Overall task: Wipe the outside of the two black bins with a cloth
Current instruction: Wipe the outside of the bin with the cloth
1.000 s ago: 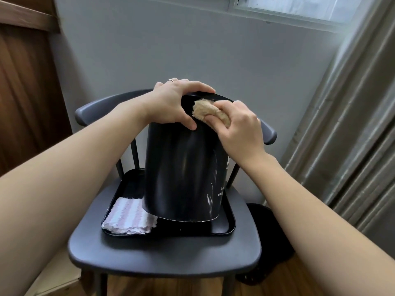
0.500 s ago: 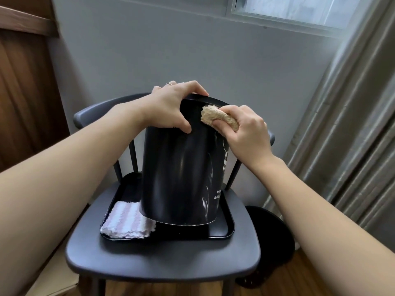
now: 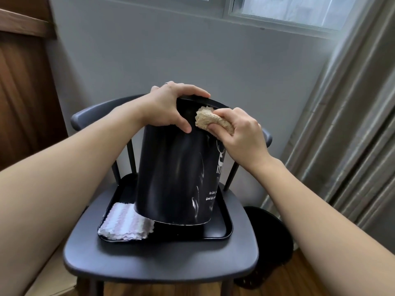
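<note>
The chair (image 3: 162,261) seat is nearest, and on it sits a black tray (image 3: 215,232). A folded striped cloth (image 3: 126,224) lies in the tray's left front corner, its back edge tucked under the raised base of the bin (image 3: 171,178).

That bin is tipped, its near edge lifted over the tray, so it rests on its far edge and on the grip above. The left hand (image 3: 168,107) clamps the rim, fingers curled over the top and thumb pressed down the outer wall. Just beside that thumb, the right hand (image 3: 241,133) pinches a beige cloth (image 3: 210,120) and presses it against the upper wall, close under the rim.

By my reading, the wipe is on the first bin and near its top; streaks of glare run down the front, but whether that wall is clean or not I cannot tell. The side with the white print, the back and the base all look left to do.

The second bin (image 3: 269,244) stands on the floor to the right of the chair, well apart from both hands, and seems untouched.

In the way: the striped cloth under the base could drag if the bin is turned, and the chair back (image 3: 92,116) close behind leaves little room to reach the far wall. A curtain (image 3: 350,146) hangs to the right, a window (image 3: 288,9) above.
</note>
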`<state>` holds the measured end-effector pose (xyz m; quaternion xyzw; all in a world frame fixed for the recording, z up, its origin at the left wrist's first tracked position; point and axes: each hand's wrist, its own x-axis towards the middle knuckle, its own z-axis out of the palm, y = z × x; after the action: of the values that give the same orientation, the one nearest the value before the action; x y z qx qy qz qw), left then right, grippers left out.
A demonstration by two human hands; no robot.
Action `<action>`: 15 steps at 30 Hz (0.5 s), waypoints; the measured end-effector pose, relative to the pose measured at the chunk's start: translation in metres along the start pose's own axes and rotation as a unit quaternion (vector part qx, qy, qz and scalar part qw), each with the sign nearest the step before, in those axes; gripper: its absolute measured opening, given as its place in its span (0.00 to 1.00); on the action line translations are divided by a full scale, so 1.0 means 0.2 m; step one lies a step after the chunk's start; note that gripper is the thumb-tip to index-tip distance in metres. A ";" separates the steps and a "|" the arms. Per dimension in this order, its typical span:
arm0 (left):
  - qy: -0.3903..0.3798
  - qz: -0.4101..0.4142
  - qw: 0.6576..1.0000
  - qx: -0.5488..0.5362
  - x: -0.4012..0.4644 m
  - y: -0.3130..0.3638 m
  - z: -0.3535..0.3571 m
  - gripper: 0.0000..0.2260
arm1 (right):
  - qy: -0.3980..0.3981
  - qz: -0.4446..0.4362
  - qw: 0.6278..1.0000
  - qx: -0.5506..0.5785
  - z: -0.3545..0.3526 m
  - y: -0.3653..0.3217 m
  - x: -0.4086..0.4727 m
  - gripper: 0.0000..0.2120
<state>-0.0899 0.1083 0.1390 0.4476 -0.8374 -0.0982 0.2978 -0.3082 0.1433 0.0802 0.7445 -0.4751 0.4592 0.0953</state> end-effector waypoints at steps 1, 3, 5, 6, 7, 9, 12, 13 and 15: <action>-0.004 0.001 1.000 -0.003 0.00 0.00 0.00 0.39 | -0.005 -0.009 1.000 0.004 0.00 0.00 -0.01 0.15; -0.016 0.010 1.000 -0.010 0.01 -0.01 0.00 0.38 | -0.017 -0.035 0.999 0.013 0.00 0.01 -0.05 0.14; -0.029 0.025 0.999 -0.031 0.02 -0.01 0.00 0.38 | -0.023 -0.058 0.998 0.018 0.01 0.02 -0.08 0.13; -0.035 0.030 0.998 -0.039 0.03 -0.01 0.00 0.38 | -0.021 -0.065 0.998 0.015 0.01 0.02 -0.09 0.13; -0.038 0.033 0.998 -0.045 0.04 -0.01 0.01 0.38 | -0.016 -0.070 0.997 0.009 0.00 0.03 -0.08 0.13; -0.034 0.031 0.997 -0.062 0.05 -0.03 0.01 0.38 | -0.001 -0.073 0.997 -0.010 0.01 0.03 -0.05 0.13; -0.032 0.026 0.996 -0.078 0.06 -0.05 0.02 0.38 | 0.030 -0.050 0.998 -0.027 0.03 0.02 0.03 0.13; -0.036 0.025 0.996 -0.076 0.06 -0.05 0.02 0.39 | 0.037 -0.039 0.998 -0.029 0.04 0.02 0.05 0.14; -0.042 0.021 0.997 -0.069 0.06 -0.05 0.02 0.39 | 0.033 -0.028 0.999 -0.024 0.05 0.02 0.04 0.14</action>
<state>-0.0908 0.0924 0.1372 0.4038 -0.8495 -0.1684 0.2948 -0.3038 0.1303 0.0805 0.7394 -0.4614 0.4694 0.1412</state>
